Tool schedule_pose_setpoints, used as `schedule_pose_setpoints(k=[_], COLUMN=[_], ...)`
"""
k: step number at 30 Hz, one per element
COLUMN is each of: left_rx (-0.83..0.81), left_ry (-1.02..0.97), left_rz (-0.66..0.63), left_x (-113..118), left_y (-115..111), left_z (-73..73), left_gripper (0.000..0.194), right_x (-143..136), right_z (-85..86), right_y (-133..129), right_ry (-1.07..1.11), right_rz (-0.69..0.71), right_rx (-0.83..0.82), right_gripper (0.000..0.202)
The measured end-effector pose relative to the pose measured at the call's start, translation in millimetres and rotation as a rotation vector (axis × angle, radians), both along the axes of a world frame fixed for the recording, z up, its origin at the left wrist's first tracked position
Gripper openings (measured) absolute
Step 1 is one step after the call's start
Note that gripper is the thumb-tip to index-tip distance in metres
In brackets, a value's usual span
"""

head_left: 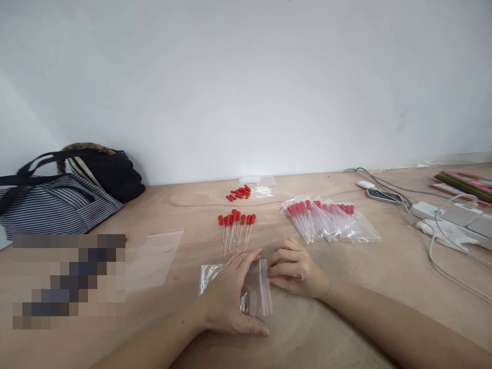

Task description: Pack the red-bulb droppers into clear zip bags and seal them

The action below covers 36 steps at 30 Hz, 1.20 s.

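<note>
Plastic bag (254, 297), clear and flat, lies on pale wooden table (300, 333), its red-lined edge rightward. Left hand (227, 293) splays open over it, hiding part; right hand (294, 269) curls at that edge, whether pinching I cannot tell. Narrow wood parts the bag from thin-stemmed, red-bulbed droppers (229, 221) beyond; filled bags (326, 223) overlap beyond its right.

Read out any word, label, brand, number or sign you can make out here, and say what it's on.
No readable text anywhere.
Nearest clear bag: a reddish line along one edge, no legible lettering.
Dark-faced device: too small to read any marks.
White power strip: any markings too small to read.
Pixelated patch: blurred out, unreadable.
</note>
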<state>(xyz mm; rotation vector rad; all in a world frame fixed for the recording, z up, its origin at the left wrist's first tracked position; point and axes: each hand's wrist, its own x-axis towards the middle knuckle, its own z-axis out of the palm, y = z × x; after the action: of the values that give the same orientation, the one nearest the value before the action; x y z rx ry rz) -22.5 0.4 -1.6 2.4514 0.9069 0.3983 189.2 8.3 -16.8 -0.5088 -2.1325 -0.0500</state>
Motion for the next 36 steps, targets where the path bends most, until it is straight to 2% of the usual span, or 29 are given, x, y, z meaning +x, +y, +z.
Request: schedule_pose_setpoints(k=[6, 12, 17, 19, 22, 26, 29, 32, 36], left_rx=[0.000, -0.053, -0.178, -0.197, -0.230, -0.226, -0.243, -0.297, -0.310], left_ry=[0.011, -0.033, -0.064, -0.085, -0.130, -0.172, -0.227, -0.265, -0.259], left_rz=[0.007, 0.012, -0.018, -0.025, -0.017, 0.011, 0.056, 0.078, 0.086], left_x=[0.7, 2.8, 0.3, -0.7, -1.6, -2.6, -2.4, -0.8, 2.7], left_y=[-1.1, -2.4, -2.2, -1.6, -1.0, 0.0, 1.0, 0.2, -4.2], left_z=[2.6, 7.8, 25.2, 27.9, 21.1, -0.1, -10.6, -10.3, 0.6], left_gripper=[0.108, 0.106, 0.085, 0.076, 0.078, 0.095, 0.095, 0.103, 0.110], right_x=[-3.8, -9.0, -10.4, -10.4, -10.1, -9.6, -9.5, -9.8, -10.1], right_z=[2.4, 6.6, 6.2, 5.3, 5.2, 7.3, 9.0, 10.5, 12.3], right_y=[-1.9, -0.8, -1.4, -1.2, -0.9, -1.4, -2.8, -4.6, -6.2], right_ry=[-0.003, -0.081, -0.150, -0.166, -0.176, -0.186, -0.160, -0.149, -0.176], right_rz=[-0.053, -0.045, -0.041, -0.059, -0.069, -0.098, -0.119, -0.131, -0.134], right_rx=[0.022, 0.142, 0.236, 0.251, 0.267, 0.320, 0.361, 0.379, 0.423], right_gripper=[0.006, 0.015, 0.022, 0.021, 0.022, 0.022, 0.018, 0.018, 0.017])
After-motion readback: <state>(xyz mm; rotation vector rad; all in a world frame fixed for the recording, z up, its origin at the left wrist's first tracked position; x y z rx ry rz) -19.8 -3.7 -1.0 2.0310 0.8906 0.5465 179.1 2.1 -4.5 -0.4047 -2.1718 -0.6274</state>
